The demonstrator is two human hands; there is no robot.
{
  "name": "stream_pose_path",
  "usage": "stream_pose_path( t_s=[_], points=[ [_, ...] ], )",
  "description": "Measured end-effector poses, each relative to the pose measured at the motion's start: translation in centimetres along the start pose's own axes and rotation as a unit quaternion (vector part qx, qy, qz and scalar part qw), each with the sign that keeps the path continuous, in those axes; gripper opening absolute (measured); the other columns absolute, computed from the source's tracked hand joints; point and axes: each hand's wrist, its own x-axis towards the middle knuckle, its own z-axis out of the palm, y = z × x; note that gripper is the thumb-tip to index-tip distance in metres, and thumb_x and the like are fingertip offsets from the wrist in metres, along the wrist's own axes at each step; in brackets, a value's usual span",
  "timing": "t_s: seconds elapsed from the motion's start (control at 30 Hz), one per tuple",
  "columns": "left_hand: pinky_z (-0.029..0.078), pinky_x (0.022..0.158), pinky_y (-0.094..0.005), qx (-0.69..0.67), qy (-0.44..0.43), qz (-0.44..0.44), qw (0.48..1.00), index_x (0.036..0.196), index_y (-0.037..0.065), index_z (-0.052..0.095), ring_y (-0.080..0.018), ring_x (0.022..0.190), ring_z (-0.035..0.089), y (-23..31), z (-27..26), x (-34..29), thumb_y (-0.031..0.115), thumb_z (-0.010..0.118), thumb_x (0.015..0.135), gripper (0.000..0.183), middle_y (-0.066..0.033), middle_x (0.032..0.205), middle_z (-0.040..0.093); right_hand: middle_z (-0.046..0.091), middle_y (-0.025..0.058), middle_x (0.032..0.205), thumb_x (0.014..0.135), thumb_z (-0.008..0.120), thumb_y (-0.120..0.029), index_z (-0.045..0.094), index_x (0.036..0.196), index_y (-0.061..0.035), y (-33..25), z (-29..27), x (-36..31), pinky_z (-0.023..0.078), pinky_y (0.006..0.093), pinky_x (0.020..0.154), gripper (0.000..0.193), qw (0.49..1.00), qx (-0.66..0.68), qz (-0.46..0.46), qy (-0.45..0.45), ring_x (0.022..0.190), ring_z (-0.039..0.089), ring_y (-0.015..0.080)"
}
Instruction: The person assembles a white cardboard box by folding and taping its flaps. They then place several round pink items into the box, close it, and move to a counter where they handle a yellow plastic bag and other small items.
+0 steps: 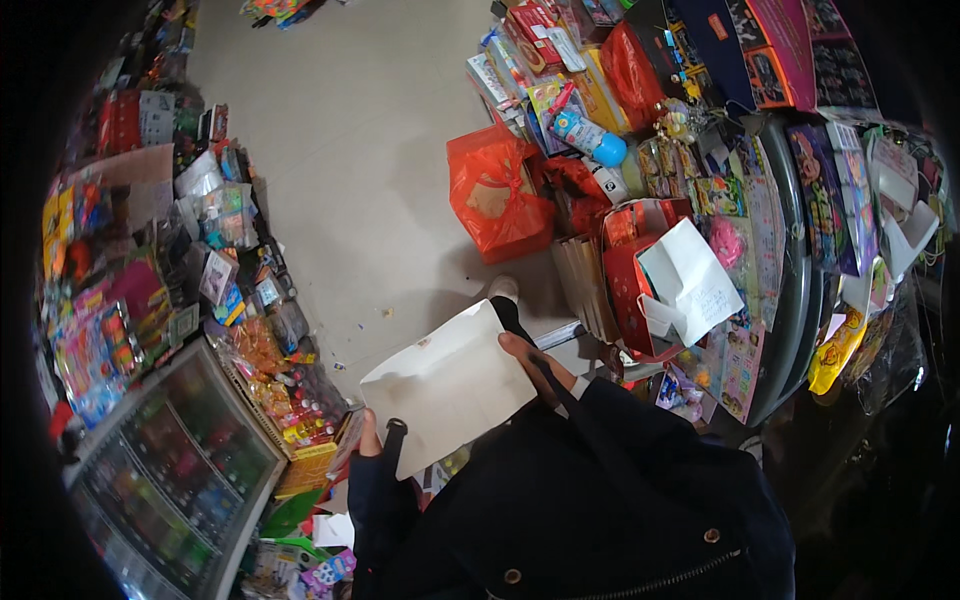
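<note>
Right hand (525,354) first, and it's a solid hold: thumb on top at the right edge of the white cardboard (455,380), the other fingers tucked out of sight. Across at the left edge, the left hand (370,438) shows little beyond a thumb, right up beside the board; whether those fingers grip or merely brush it, I can't tell. The white cardboard itself is up in front of the dark jacket (640,490), creased along its length, a small brownish mark near its far edge. A dark strap (396,432) loops over its left side, and just past its far right corner, there's a pale shoe (504,288)! Beyond the cardboard runs the pale floor (330,180), with a knotted red plastic bag (500,205) ahead and slightly right. Farther right of the board, a red box (622,290) carries a folded white sheet (695,280), and past that box, up among crowded packages, lies a blue-capped bottle (590,138). Swing left of the cardboard: a glass-topped case (175,470) sits tilted in view, colourful packets (270,345) heaped along its far side.
</note>
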Motion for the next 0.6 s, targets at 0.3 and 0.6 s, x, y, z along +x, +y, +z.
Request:
stream_pose_path(
  t_s=[0.3,0.6],
  points=[
    [0.045,0.103,-0.0394,0.066,-0.060,-0.038,0.995,0.145,0.009,0.043,-0.0255,0.122,0.056,10.7,2.1,7.0,0.050,0.046,0.101,0.060,-0.0122,0.133,0.057,0.042,0.0118,0.150,0.103,0.044,-0.050,0.022,0.154,-0.0041,-4.1,-2.0,3.2,0.034,0.0343,0.112,0.072,0.993,0.114,-0.033,0.010,0.135,0.043,0.0210],
    [0.049,0.096,-0.0348,-0.012,-0.154,-0.121,0.981,0.144,0.007,0.044,-0.0215,0.111,0.061,21.4,2.3,18.1,0.051,0.039,0.104,0.059,-0.0116,0.125,0.062,0.037,0.0158,0.153,0.101,0.053,-0.046,0.015,0.155,0.0052,-12.0,3.5,5.0,0.031,0.0333,0.114,0.084,0.976,0.186,-0.107,0.043,0.141,0.036,0.0222]
  ],
)
